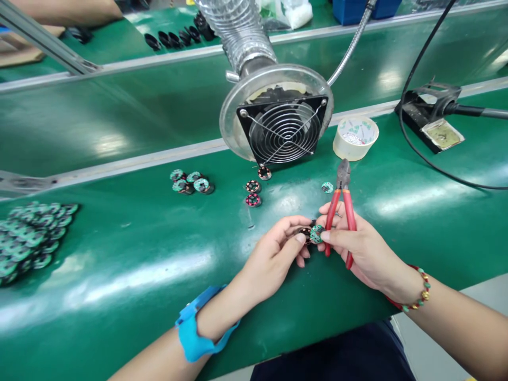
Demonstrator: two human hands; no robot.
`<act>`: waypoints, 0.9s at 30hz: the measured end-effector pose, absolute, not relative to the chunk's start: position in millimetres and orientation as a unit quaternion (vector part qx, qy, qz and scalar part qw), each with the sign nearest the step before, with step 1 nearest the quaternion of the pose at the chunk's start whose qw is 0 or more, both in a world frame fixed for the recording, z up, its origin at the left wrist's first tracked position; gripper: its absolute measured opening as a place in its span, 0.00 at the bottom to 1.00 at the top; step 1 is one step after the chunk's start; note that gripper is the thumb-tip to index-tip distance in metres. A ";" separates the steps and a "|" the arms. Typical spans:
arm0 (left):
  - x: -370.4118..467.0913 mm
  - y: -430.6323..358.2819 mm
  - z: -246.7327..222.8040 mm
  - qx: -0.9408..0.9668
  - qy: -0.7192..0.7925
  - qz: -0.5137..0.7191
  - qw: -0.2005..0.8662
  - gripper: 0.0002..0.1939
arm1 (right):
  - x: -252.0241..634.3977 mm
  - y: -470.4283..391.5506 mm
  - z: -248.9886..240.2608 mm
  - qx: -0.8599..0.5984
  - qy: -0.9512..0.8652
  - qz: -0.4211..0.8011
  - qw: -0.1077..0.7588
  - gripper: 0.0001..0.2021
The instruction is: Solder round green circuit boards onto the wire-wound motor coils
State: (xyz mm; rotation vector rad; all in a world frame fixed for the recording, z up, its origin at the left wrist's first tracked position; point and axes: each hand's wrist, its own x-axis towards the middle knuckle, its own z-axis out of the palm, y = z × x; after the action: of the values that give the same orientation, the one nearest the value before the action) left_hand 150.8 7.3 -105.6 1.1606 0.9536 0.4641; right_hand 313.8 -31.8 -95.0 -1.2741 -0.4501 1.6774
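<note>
The left hand (278, 254) pinches a dark wound core (306, 231) over a green bench (286, 312) as the right hand (365, 246) holds a green ring board (316, 233) just beside it, red-handled cutters (349, 209) also in that grip; beyond, three loose cores (253, 200) lie near a fan (286, 136), left of a tape roll (353, 151)

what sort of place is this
Probably an electronics assembly bench: there's a fan on a flexible duct, what looks like a soldering-iron stand, and a pile of small green-topped round parts at the left.
</note>
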 end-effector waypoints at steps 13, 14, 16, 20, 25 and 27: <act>152.4 5.8 -107.5 0.548 0.444 0.230 0.671 0.18 | 309.1 -34.7 -97.0 -0.490 -0.201 0.693 0.489 0.20; 152.9 5.1 -108.2 0.552 0.447 0.233 0.664 0.18 | 307.8 -34.6 -97.4 -0.494 -0.203 0.688 0.492 0.20; 153.7 4.1 -108.9 0.556 0.447 0.238 0.660 0.18 | 306.1 -34.2 -97.9 -0.500 -0.207 0.681 0.494 0.20; 153.0 3.3 -107.5 0.537 0.438 0.240 0.680 0.20 | 308.1 -32.6 -96.8 -0.504 -0.188 0.687 0.488 0.20; 152.7 4.2 -103.5 0.492 0.429 0.233 0.721 0.24 | 313.2 -31.2 -92.4 -0.505 -0.149 0.703 0.478 0.21; 154.1 4.9 -102.1 0.484 0.429 0.236 0.725 0.22 | 313.4 -31.8 -91.6 -0.497 -0.151 0.708 0.478 0.21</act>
State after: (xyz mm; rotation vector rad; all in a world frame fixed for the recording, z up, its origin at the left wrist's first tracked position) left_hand 154.1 4.9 -102.1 1.0680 0.9471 0.5205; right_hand 313.4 -31.8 -91.6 -1.2146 -0.3695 1.7284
